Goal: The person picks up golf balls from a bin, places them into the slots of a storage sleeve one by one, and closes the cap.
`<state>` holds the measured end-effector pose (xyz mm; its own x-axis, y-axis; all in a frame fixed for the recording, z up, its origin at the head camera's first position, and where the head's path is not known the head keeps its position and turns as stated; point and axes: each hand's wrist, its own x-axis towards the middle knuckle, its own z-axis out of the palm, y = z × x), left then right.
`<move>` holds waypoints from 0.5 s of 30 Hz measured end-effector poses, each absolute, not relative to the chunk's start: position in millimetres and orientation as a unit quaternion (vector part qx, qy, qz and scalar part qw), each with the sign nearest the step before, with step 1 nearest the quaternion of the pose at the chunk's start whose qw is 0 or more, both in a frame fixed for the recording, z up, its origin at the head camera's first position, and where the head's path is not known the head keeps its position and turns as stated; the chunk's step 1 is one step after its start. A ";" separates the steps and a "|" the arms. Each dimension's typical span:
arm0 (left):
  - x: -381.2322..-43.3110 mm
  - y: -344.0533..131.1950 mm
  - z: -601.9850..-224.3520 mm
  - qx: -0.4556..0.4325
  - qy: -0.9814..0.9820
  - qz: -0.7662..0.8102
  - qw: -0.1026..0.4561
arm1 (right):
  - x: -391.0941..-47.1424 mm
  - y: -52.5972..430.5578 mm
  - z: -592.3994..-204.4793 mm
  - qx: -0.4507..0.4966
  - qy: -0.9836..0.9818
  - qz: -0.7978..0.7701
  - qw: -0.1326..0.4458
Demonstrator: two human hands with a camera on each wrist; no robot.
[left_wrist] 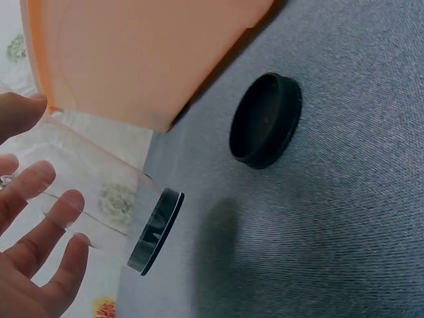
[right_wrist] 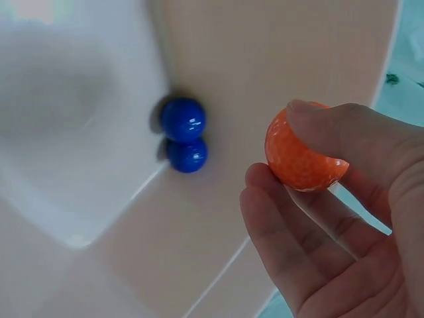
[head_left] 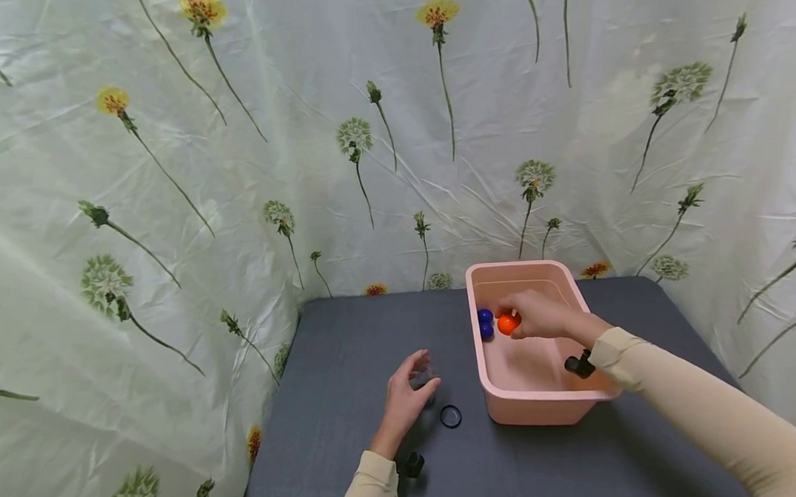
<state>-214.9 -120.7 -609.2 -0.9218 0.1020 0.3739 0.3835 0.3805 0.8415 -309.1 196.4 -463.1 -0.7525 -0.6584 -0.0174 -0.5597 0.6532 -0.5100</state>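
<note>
My right hand (head_left: 537, 315) pinches an orange ball (right_wrist: 298, 156) between thumb and fingers, over the inside of a pink plastic bin (head_left: 534, 396). The ball's surface looks dimpled in the right wrist view. Two glossy blue balls (right_wrist: 183, 120) lie together at the bin's wall, left of that hand. Outside the bin, my left hand (head_left: 404, 396) holds a clear cylindrical container (left_wrist: 126, 179) with a black end (left_wrist: 159, 232) at its bottom. A round black lid (left_wrist: 265, 119) lies on the table beside it, hollow side showing.
The dark grey tabletop (head_left: 362, 339) carries the bin on its right half. A pale curtain (head_left: 314, 170) printed with dandelions hangs behind the table and along both sides. Small black devices (head_left: 414, 465) are worn at both wrists.
</note>
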 end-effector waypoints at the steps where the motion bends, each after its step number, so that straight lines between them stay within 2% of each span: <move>1: -214.2 -120.8 -607.4 -0.149 -0.822 -0.533 0.134 | -307.1 195.7 -461.7 -0.337 0.903 -0.246 0.098; 9: -211.1 -119.9 -597.7 -0.160 -0.834 -0.501 0.167 | -295.6 194.0 -451.5 -0.320 0.909 -0.257 0.065; 15: -207.8 -121.2 -593.2 -0.167 -0.836 -0.492 0.176 | -287.9 189.9 -445.6 -0.295 0.909 -0.288 0.064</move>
